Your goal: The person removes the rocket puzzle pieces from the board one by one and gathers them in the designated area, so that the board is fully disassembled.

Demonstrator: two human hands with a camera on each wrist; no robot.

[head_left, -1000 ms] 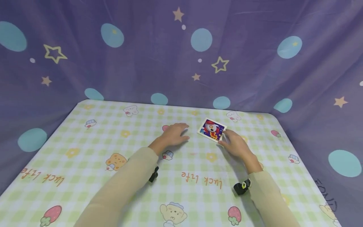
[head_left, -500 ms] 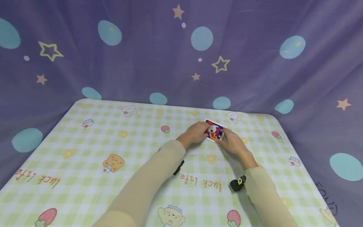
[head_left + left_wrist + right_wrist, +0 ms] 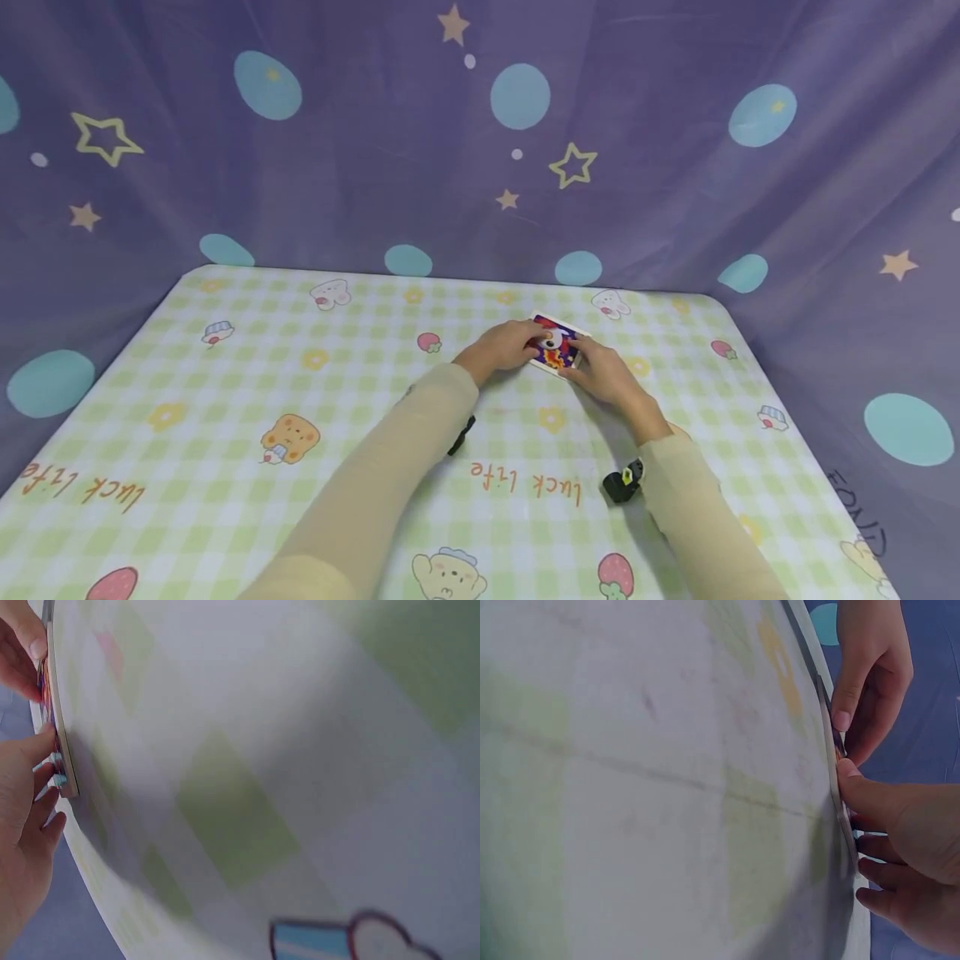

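A small square picture board (image 3: pixel 557 358) with a pale frame lies toward the back of the table. Its picture is red, purple and blue, with a white character and orange flames. From the left, my left hand (image 3: pixel 502 344) holds the board's side, fingertips reaching over the picture. My right hand (image 3: pixel 606 373) grips the right side, thumb at the near corner. In the left wrist view the board's pale edge (image 3: pixel 66 754) runs beside my left hand (image 3: pixel 22 817). The right wrist view has my right hand's thumb and fingers at the rim; the palms hide much of the board.
A green-and-white checked cloth (image 3: pixel 517 533) with printed fruit, animals and lettering covers the table. A purple curtain (image 3: pixel 360 167) with stars and blue ovals hangs behind and at the sides. Black wrist cameras (image 3: pixel 621 483) sit below both hands.
My left hand has moved right across the cloth to the board's left side and taken hold there. My right hand stays at the board's right side. The head view has shifted slightly.
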